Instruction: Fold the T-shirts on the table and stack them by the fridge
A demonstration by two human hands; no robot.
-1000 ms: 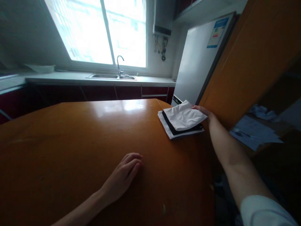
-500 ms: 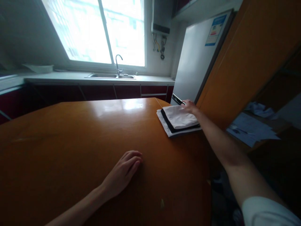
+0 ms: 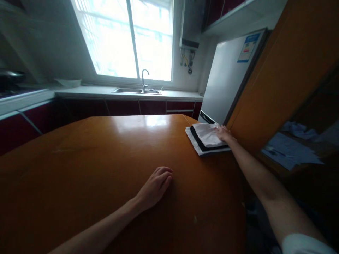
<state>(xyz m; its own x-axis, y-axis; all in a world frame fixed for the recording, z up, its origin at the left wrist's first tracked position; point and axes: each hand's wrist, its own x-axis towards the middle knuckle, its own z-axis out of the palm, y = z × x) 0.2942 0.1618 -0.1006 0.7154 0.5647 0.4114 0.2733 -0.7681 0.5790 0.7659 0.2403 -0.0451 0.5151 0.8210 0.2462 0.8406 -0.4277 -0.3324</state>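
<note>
Folded cloths lie stacked at the right end of the wooden table [image 3: 106, 158]. On top is a white folded cloth [image 3: 208, 134], above a black folded cloth [image 3: 199, 139] and a pale folded cloth [image 3: 194, 143] at the bottom. My right hand [image 3: 223, 133] rests on the right side of the white cloth, fingers spread over it. My left hand [image 3: 156, 185] lies on the tabletop nearer to me, apart from the stack. Its fingers are relaxed and slightly bent, with nothing seen in them.
Behind the table runs a counter with a sink [image 3: 129, 90] and tap [image 3: 143, 79] under a window. A grey refrigerator [image 3: 227, 77] stands beyond the stack. Beside my right arm a wooden panel [image 3: 278, 70] rises, with papers [image 3: 291, 150] on a shelf.
My right hand has slid from the far corner of the white cloth to its right side, nearer me. The view has turned a little left and up; my left hand still rests on the table.
</note>
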